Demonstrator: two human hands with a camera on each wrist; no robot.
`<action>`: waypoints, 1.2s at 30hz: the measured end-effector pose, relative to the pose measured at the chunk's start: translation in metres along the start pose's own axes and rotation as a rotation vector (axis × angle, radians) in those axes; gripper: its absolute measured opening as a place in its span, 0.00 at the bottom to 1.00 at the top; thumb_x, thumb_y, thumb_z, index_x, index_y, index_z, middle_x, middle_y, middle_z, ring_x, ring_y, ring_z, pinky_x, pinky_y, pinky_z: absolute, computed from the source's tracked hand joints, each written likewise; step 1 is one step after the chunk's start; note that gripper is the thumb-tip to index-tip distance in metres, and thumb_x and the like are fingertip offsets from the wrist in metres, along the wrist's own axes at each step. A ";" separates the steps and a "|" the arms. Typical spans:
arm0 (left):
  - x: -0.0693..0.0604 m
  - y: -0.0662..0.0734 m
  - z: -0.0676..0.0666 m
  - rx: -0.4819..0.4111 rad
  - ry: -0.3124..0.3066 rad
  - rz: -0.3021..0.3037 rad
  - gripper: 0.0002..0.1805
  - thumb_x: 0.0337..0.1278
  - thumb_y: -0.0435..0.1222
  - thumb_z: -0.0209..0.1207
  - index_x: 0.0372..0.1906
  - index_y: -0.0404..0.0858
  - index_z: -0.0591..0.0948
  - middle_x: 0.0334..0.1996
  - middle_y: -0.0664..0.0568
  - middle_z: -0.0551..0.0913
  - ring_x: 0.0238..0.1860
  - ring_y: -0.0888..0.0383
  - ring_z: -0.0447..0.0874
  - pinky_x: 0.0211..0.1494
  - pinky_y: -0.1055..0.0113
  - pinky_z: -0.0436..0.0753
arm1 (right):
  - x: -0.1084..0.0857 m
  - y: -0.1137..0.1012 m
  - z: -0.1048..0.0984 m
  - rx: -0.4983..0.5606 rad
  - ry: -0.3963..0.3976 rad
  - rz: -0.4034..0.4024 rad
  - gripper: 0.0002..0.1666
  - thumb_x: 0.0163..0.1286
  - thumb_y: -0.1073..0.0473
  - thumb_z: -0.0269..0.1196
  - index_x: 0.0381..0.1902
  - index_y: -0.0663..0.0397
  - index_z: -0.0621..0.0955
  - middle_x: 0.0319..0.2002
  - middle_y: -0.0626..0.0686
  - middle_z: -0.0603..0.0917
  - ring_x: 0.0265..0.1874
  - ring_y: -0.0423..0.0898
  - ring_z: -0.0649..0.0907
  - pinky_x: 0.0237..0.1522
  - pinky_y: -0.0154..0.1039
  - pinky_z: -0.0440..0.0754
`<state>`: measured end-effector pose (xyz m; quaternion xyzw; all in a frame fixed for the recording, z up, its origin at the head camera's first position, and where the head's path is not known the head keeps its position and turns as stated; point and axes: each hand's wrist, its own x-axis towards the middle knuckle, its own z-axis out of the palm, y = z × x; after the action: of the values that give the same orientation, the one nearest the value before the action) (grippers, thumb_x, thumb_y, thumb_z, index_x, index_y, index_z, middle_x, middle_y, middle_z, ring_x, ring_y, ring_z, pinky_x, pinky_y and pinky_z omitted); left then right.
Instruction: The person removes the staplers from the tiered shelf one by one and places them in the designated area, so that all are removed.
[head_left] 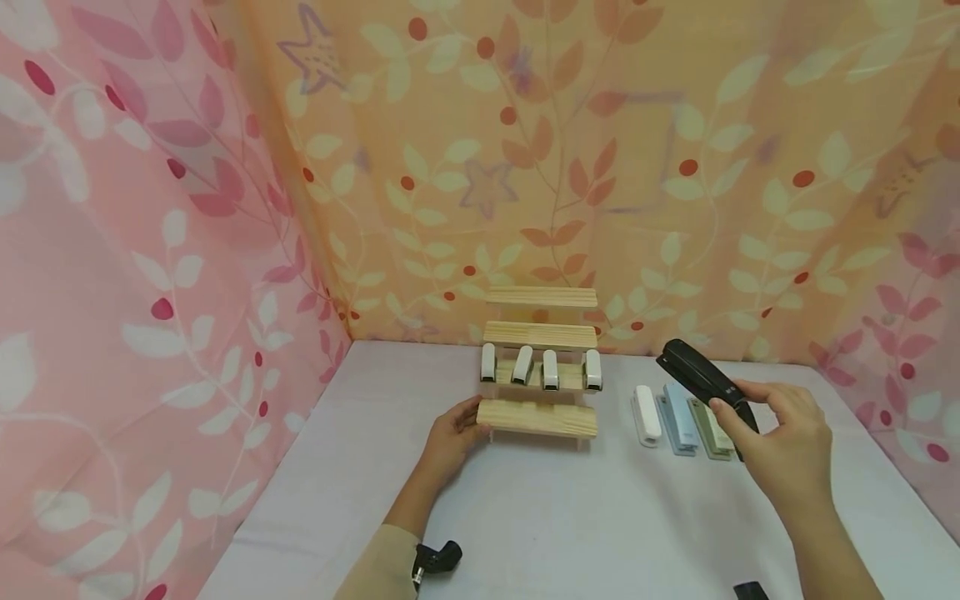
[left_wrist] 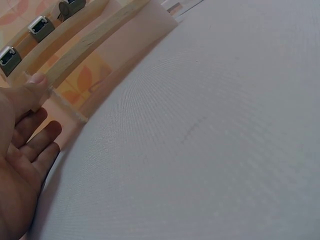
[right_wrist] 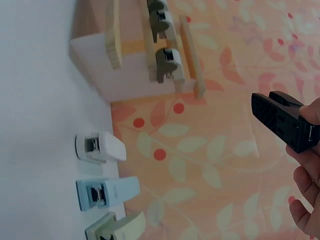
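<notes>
My left hand (head_left: 452,437) holds the left end of the lowest board of a tiered wooden display rack (head_left: 536,418). In the left wrist view the thumb lies against the board's end, with the other fingers (left_wrist: 42,142) bent below it. Over the table at the right, my right hand (head_left: 791,442) grips a black stapler (head_left: 701,372) by its rear end. The stapler is raised and tilted, its front pointing up and left. In the right wrist view the black stapler (right_wrist: 280,120) is clear of the rack.
Several small white staplers (head_left: 550,368) stand on the rack's second board from the bottom. Right of the rack, a white stapler (head_left: 647,415), a blue stapler (head_left: 681,421) and a green stapler (head_left: 710,427) stand in a row on the white tabletop (head_left: 570,517). Patterned curtains (head_left: 420,208) hang behind.
</notes>
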<state>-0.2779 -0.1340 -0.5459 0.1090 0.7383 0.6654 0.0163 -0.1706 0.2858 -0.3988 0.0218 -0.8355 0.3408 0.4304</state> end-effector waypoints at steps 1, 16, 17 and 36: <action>0.000 0.001 0.000 -0.004 0.003 -0.006 0.37 0.61 0.39 0.70 0.74 0.36 0.71 0.69 0.43 0.76 0.69 0.48 0.76 0.66 0.67 0.81 | 0.001 0.002 -0.001 -0.004 0.002 0.005 0.27 0.45 0.71 0.81 0.47 0.65 0.88 0.39 0.63 0.87 0.48 0.20 0.67 0.49 0.26 0.61; 0.000 0.001 -0.003 -0.014 -0.003 0.014 0.37 0.61 0.38 0.70 0.73 0.35 0.71 0.69 0.41 0.76 0.69 0.46 0.76 0.66 0.69 0.80 | 0.012 0.051 -0.016 -0.080 0.056 0.181 0.24 0.52 0.66 0.80 0.49 0.64 0.88 0.37 0.34 0.81 0.44 0.17 0.65 0.46 0.30 0.62; 0.000 0.001 -0.002 -0.019 -0.004 0.013 0.37 0.61 0.37 0.70 0.73 0.35 0.71 0.69 0.41 0.76 0.69 0.46 0.76 0.66 0.69 0.80 | 0.012 0.054 -0.016 -0.089 0.055 0.190 0.24 0.53 0.65 0.79 0.49 0.65 0.87 0.38 0.42 0.85 0.44 0.18 0.64 0.45 0.31 0.62; 0.000 0.002 0.000 -0.066 -0.010 0.014 0.36 0.62 0.33 0.69 0.74 0.31 0.69 0.69 0.38 0.75 0.69 0.43 0.75 0.64 0.71 0.81 | 0.004 0.121 -0.025 -0.178 -0.018 0.447 0.27 0.64 0.55 0.74 0.57 0.65 0.84 0.34 0.48 0.83 0.53 0.61 0.72 0.54 0.53 0.63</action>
<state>-0.2780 -0.1338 -0.5441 0.1169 0.7150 0.6890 0.0188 -0.1955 0.3949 -0.4526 -0.1988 -0.8502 0.3523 0.3370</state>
